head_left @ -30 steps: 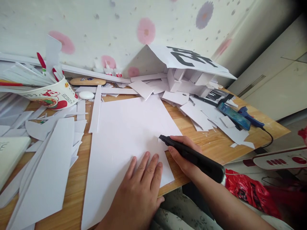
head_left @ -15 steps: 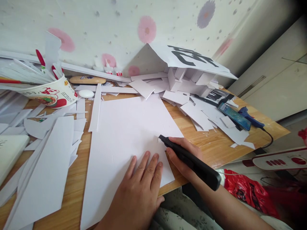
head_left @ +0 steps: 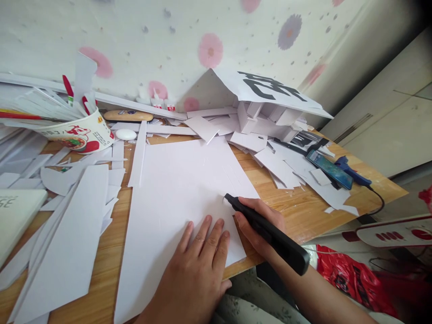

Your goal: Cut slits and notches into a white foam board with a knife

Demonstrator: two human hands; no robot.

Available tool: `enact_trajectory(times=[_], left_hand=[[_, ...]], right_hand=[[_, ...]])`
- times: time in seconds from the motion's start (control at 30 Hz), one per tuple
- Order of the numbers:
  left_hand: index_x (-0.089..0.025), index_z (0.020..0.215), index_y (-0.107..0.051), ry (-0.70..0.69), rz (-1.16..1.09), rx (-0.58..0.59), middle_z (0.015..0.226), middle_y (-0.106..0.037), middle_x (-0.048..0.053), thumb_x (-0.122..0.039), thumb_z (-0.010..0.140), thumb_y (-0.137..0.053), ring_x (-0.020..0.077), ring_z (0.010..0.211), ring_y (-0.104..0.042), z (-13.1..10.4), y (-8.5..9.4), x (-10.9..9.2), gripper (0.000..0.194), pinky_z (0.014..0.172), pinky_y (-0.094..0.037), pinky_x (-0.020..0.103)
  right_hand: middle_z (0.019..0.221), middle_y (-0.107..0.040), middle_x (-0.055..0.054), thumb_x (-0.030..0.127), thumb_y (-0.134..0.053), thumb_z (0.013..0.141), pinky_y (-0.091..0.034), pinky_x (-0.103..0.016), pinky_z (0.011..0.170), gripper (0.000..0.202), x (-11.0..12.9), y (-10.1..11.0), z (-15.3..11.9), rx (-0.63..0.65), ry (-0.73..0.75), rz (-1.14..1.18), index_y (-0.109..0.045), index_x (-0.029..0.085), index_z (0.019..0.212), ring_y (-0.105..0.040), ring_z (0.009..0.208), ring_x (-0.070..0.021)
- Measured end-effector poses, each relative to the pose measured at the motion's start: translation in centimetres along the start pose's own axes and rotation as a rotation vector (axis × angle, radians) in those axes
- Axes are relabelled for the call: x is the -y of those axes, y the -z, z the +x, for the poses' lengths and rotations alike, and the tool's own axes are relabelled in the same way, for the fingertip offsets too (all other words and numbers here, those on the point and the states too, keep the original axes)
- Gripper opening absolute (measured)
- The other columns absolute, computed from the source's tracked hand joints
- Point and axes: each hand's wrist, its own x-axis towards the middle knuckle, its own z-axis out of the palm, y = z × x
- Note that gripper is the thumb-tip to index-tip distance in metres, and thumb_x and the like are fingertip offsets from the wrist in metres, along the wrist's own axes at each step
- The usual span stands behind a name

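Observation:
A large white foam board (head_left: 168,180) lies flat on the wooden table in front of me. My left hand (head_left: 199,256) rests on its lower right part, fingers spread and palm down. In my right hand (head_left: 259,225) is a black utility knife (head_left: 270,234), gripped between thumb and fingers. The knife slants, its handle end toward the lower right, and its thin blade tip meets the board just above my left fingertips. Faint score lines show on the board's surface.
White board offcuts (head_left: 74,234) pile up at left around a paper cup (head_left: 84,135) of tools. Behind stand small glue bottles (head_left: 157,101). At right are a white model with a printed sheet (head_left: 270,90), a phone (head_left: 330,168) and a blue glue gun (head_left: 353,171).
The view has tilted slightly, so the scene sits a little lower. Both hands and the knife keep nearly the same place on the board.

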Motion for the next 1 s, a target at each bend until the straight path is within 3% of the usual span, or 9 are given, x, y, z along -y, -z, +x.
enact_trajectory(times=[0.33,0.67,1.0], left_hand=[[-0.017,0.127,-0.056,-0.013,0.012,-0.040,0.141,-0.048,0.011,-0.063,0.079,-0.063,0.0341,0.127,-0.049,0.02,-0.15,0.23,0.066,0.097,-0.051,0.056],[-0.013,0.129,-0.055,-0.012,0.026,0.005,0.142,-0.046,0.015,-0.046,0.068,-0.079,0.0376,0.127,-0.049,0.35,0.11,-0.12,0.073,0.095,-0.051,0.059],[-0.021,0.133,-0.051,0.078,-0.078,0.072,0.146,-0.043,0.006,-0.063,0.078,-0.065,0.0309,0.135,-0.040,0.01,0.26,-0.31,0.071,0.105,-0.044,0.058]], right_hand=[[0.080,-0.068,0.001,0.019,-0.063,0.084,-0.050,-0.025,0.059,0.025,-0.42,-0.30,-0.35,0.026,0.084,-0.063,-0.058,0.026,0.108,-0.063,0.064,-0.0134],[0.074,-0.064,0.001,0.018,-0.061,0.085,-0.048,-0.024,0.057,0.023,-0.21,-0.24,-0.29,0.053,0.132,-0.085,-0.056,0.023,0.107,-0.059,0.060,-0.0128],[0.074,-0.064,0.000,0.019,-0.059,0.085,-0.048,-0.025,0.057,0.021,-0.18,0.12,-0.48,0.088,0.160,-0.124,-0.055,0.023,0.105,-0.061,0.061,-0.0144]])
